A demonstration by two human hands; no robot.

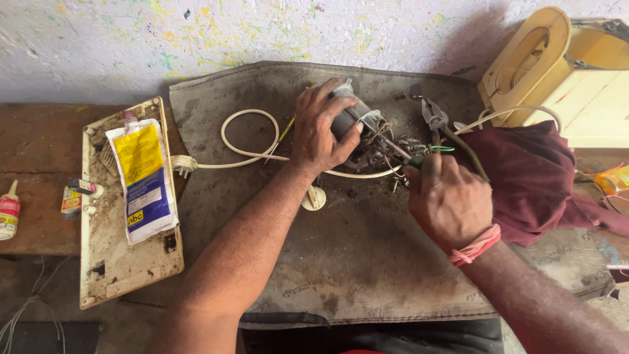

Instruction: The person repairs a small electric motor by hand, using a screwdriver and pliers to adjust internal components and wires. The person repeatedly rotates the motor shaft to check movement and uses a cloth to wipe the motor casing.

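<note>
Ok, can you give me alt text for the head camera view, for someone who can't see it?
Seen from above, the left hand grips a small grey motor on a dark mat while the right hand pokes a green-handled tool into its wiring. A white cord, pliers, a maroon cloth and a yellow casing lie around.

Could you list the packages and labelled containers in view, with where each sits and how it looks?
Pouch: on the dirty cream panel at left; flat, white, yellow and blue.
Small bottle: far left edge; white, red label.
Small box: beside the panel; yellow and red.
Yellow packet: right edge, partly cut off.
</note>
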